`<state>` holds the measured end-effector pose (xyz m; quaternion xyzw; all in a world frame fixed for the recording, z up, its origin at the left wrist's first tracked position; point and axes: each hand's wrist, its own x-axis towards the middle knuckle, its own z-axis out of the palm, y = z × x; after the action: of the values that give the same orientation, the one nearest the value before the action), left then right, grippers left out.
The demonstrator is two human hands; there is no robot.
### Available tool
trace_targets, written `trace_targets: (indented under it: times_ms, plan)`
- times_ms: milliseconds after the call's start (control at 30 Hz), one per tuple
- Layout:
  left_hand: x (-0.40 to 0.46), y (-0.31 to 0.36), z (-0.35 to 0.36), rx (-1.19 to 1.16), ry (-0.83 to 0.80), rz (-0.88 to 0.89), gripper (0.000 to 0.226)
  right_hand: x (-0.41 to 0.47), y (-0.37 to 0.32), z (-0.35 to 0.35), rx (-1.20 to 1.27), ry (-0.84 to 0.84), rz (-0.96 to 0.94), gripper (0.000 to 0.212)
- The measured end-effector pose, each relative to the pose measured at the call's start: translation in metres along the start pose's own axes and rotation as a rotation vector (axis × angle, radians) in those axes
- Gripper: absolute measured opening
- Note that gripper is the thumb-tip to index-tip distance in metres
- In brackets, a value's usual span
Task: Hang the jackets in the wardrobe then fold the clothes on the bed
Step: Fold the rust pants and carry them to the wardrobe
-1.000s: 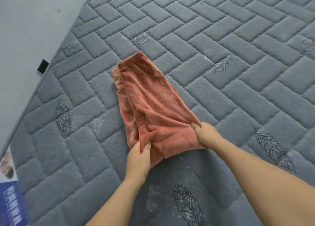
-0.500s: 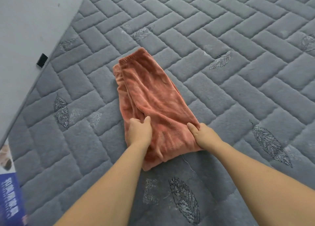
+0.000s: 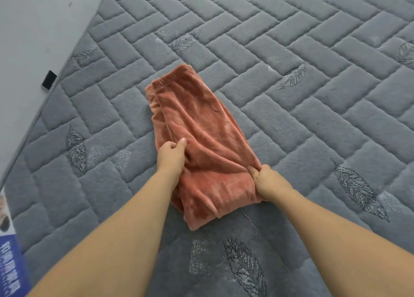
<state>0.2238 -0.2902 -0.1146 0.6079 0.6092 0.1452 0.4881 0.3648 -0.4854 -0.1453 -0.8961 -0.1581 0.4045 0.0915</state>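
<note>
A folded orange fleece garment lies on the bed, roughly in the middle of the view, its long axis running diagonally from an elastic, gathered waistband at the far left end to a thick folded edge nearest the person. The fabric is plush and soft with a slight sheen, and it is layered in several folds, with a second layer peeking out along the left side.

The left hand rests on the garment's left edge about halfway along, its fingers curled and pinching a ridge of the fleece. The right hand is at the garment's right edge nearer the person, its fingers closed on a bunched corner of cloth, which puckers into creases around the grip. Both bare forearms reach in from the bottom of the view.

The bed cover is grey, quilted into padded rectangular blocks laid in a herringbone pattern, with stitched leaf motifs scattered across it. A loose thread lies on the cover just below the garment. Along the left, a pale grey wall meets the bed's edge, with a small black object on it. A blue and white printed box shows at the lower left corner. Nothing lies across the garment but the two hands.
</note>
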Motion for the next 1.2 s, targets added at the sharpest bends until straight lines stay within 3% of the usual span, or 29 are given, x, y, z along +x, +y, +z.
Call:
trace_targets:
  times_ms: [100,200,233,267,333,367,400,467,500,567,667,733,767,833,900,933,1000,1067,1133,1200]
  plan:
    - [0.015,0.004,-0.006,-0.146,0.214,-0.072,0.03,0.001,-0.006,0.0,-0.052,-0.027,0.057,0.053]
    - [0.005,0.005,-0.01,-0.155,0.353,-0.109,0.008,0.004,-0.01,0.0,-0.044,-0.045,0.089,0.051]
    - [-0.004,0.005,-0.011,-0.013,0.387,0.007,0.005,0.005,-0.01,0.0,-0.015,-0.055,0.095,0.05]
    - [-0.016,0.003,-0.011,0.164,0.379,0.231,0.006,0.006,-0.01,0.0,0.014,-0.067,0.096,0.05]
    - [-0.047,-0.007,-0.012,0.464,0.105,0.758,0.015,0.01,-0.007,-0.001,0.037,-0.086,0.088,0.05]
    - [-0.063,-0.018,-0.012,0.625,-0.096,0.923,0.026,0.011,-0.007,-0.001,0.046,-0.089,0.08,0.05]
    - [-0.076,-0.033,-0.013,0.838,-0.267,0.976,0.044,0.012,-0.006,-0.002,0.058,-0.093,0.069,0.05]
    - [-0.091,-0.059,-0.018,1.273,-0.457,0.799,0.092,0.011,-0.002,-0.004,0.05,-0.101,0.031,0.051]
    - [-0.092,-0.067,-0.02,1.381,-0.446,0.692,0.104,0.011,0.0,-0.004,0.032,-0.096,-0.007,0.052]
    - [-0.089,-0.07,-0.016,1.402,-0.371,0.582,0.099,0.01,0.004,-0.006,0.049,-0.071,-0.099,0.05]
    - [-0.089,-0.051,0.001,1.248,-0.307,0.533,0.047,-0.002,0.007,-0.013,0.23,-0.144,-0.112,0.042]
    - [-0.093,-0.035,0.004,1.199,-0.389,0.482,0.027,-0.01,0.013,-0.025,0.317,-0.359,0.057,0.032]
    - [-0.097,-0.028,-0.001,1.156,-0.515,0.416,0.025,-0.018,0.017,-0.035,0.264,-0.537,0.179,0.028]
    - [-0.106,-0.019,-0.015,0.912,-0.891,0.109,0.028,-0.032,0.025,-0.058,0.064,-0.81,0.324,0.03]
    - [-0.12,-0.008,-0.031,0.602,-1.145,-0.177,0.031,-0.042,0.027,-0.085,-0.022,-0.832,0.36,0.031]
    - [-0.12,-0.002,-0.039,0.467,-1.157,-0.249,0.038,-0.043,0.023,-0.098,0.027,-0.789,0.346,0.03]
    - [-0.105,0.014,-0.055,0.284,-1.035,-0.29,0.043,-0.043,0.005,-0.118,0.3,-0.668,0.302,0.028]
    - [-0.081,0.03,-0.071,0.171,-0.832,-0.299,0.028,-0.041,-0.023,-0.126,0.561,-0.525,0.244,0.047]
    - [-0.054,0.037,-0.081,0.158,-0.585,-0.237,0.018,-0.035,-0.055,-0.119,0.496,-0.419,0.116,0.077]
    - [-0.029,0.031,-0.081,0.134,-0.304,-0.12,0.012,-0.028,-0.087,-0.096,0.265,-0.323,-0.018,0.104]
